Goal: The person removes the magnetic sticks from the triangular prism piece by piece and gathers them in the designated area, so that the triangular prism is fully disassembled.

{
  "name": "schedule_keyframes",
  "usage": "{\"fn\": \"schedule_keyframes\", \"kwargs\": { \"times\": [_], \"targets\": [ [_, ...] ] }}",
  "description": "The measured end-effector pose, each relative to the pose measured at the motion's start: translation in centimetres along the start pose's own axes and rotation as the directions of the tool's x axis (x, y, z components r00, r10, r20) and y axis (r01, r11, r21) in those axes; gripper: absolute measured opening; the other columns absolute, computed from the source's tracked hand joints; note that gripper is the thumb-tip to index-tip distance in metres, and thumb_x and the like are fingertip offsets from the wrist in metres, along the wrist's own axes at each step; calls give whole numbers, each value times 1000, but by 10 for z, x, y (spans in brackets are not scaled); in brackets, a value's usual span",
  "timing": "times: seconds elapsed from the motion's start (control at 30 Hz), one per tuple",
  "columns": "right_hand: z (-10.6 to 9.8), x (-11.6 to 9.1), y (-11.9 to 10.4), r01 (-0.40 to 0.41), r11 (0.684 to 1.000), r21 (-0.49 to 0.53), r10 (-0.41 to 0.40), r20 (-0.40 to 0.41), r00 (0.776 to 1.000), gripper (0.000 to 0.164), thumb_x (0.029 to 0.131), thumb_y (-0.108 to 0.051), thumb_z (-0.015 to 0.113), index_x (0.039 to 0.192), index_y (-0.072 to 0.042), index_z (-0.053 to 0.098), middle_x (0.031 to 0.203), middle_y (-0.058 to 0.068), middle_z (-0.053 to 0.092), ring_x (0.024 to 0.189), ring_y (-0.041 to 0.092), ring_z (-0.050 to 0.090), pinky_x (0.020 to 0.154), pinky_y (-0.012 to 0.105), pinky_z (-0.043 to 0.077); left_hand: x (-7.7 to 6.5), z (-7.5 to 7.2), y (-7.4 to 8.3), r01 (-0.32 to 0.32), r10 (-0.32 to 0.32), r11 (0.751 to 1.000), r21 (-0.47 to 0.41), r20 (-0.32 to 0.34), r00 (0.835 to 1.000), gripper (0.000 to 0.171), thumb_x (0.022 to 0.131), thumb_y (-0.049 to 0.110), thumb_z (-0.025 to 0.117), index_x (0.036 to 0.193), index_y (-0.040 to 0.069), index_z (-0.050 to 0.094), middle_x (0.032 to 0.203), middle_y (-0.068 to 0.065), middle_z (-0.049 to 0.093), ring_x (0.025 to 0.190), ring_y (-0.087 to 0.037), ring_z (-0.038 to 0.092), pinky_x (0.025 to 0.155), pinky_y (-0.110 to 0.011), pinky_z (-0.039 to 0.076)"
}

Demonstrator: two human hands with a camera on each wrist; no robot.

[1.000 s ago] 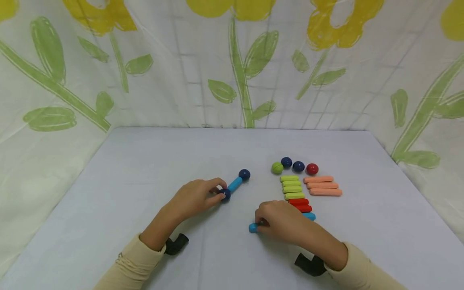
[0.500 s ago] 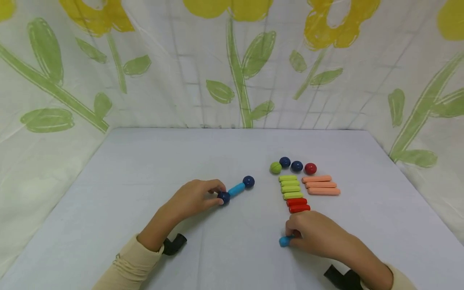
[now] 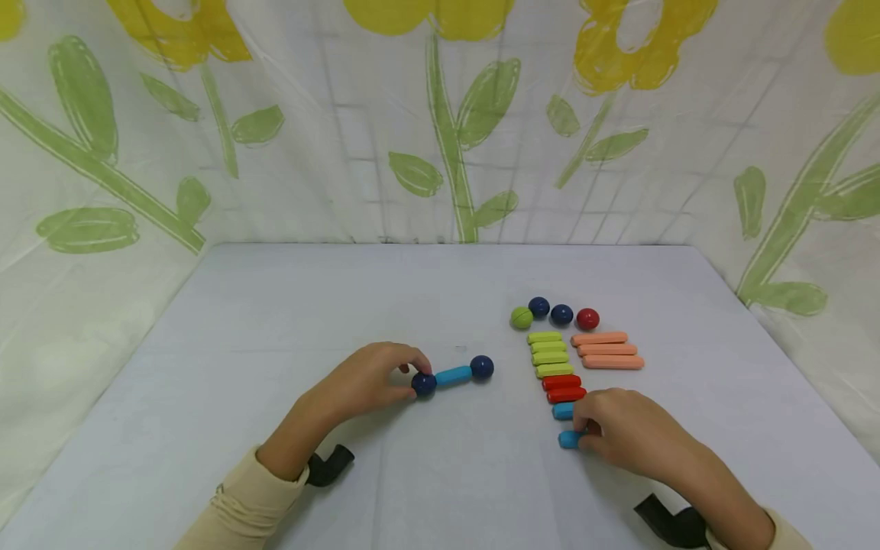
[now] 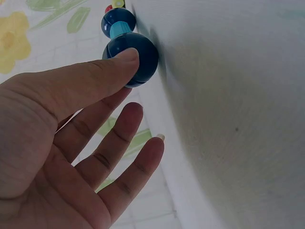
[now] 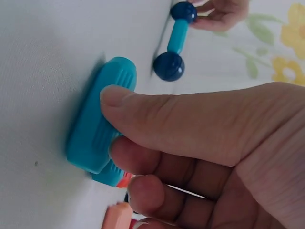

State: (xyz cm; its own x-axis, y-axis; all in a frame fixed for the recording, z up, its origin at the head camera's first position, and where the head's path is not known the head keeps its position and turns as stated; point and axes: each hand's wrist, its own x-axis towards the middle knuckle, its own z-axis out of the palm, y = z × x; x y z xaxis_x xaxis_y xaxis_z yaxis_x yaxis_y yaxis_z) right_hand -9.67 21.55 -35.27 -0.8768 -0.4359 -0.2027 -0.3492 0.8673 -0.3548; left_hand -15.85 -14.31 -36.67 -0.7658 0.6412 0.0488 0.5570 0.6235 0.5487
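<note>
My left hand (image 3: 364, 382) pinches a dark blue ball (image 3: 424, 384) between thumb and index finger. A light blue rod (image 3: 454, 376) joins that ball to a second dark blue ball (image 3: 482, 367), and the piece lies along the table like a dumbbell. In the left wrist view the remaining left fingers (image 4: 128, 121) are spread below the ball. On the other side, my right hand (image 3: 635, 428) pinches a loose light blue rod (image 5: 90, 138) with ridged sides. Just beyond it lies another light blue rod (image 3: 563, 411), partly hidden by the right fingers.
Red rods (image 3: 566, 395) and lime green rods (image 3: 550, 357) form a column beyond the blue ones. Orange rods (image 3: 608, 350) lie to their right. Behind are a green ball (image 3: 521, 318), dark blue balls (image 3: 561, 314) and a red ball (image 3: 587, 318).
The right hand has carried its blue rod rightward, back to the end of the rod column. In the left hand, the dumbbell piece has swung so its far ball sits nearer.
</note>
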Motion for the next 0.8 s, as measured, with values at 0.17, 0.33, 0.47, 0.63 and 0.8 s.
{"fn": "schedule_keyframes", "kwargs": {
  "times": [0.17, 0.33, 0.47, 0.63, 0.8],
  "targets": [
    [0, 1, 0, 3, 999, -46, -5, -41, 999, 18, 77, -13, 87, 80, -20, 70, 66, -13, 49, 64, 8, 47, 54, 24, 42, -1, 1, 2, -33, 33, 999, 16, 15, 999, 30, 84, 5, 80, 112, 11, 70, 111, 3, 69, 106, -22, 63, 92, -39, 52],
    [1, 1, 0, 9, 998, -66, -13, -66, 998, 21, 78, -11, 86, 80, -20, 67, 64, -11, 46, 62, 7, 45, 53, 24, 40, 0, 2, 6, -21, 21, 1000, 15, 15, 1000, 26, 86, 15, 80, 110, 12, 69, 108, 5, 68, 104, -19, 63, 90, -37, 52],
    [2, 2, 0, 27, 997, -77, -34, -94, 995, 21, 80, -9, 84, 82, -18, 66, 63, -11, 45, 61, 7, 45, 53, 23, 40, 0, 2, 9, -24, 24, 1000, -2, 16, 1000, 24, 87, 14, 80, 108, 12, 69, 105, 5, 67, 99, -16, 65, 87, -36, 53],
    [3, 5, -4, 25, 996, -83, -34, -112, 993, 20, 80, -8, 84, 84, -17, 66, 64, -10, 45, 60, 7, 45, 52, 23, 41, 0, 3, 11, -45, 46, 999, -18, 35, 998, 27, 84, 8, 81, 107, 10, 69, 104, 4, 66, 97, -15, 64, 86, -36, 54],
    [0, 14, -14, 98, 990, -100, -117, -201, 973, 20, 79, -11, 85, 87, -18, 69, 76, -12, 56, 67, 5, 48, 57, 24, 45, -1, 4, 12, -54, 54, 999, -7, 38, 998, 25, 86, 12, 80, 108, 11, 69, 105, 5, 65, 98, -15, 62, 87, -34, 53]
  ]
}}
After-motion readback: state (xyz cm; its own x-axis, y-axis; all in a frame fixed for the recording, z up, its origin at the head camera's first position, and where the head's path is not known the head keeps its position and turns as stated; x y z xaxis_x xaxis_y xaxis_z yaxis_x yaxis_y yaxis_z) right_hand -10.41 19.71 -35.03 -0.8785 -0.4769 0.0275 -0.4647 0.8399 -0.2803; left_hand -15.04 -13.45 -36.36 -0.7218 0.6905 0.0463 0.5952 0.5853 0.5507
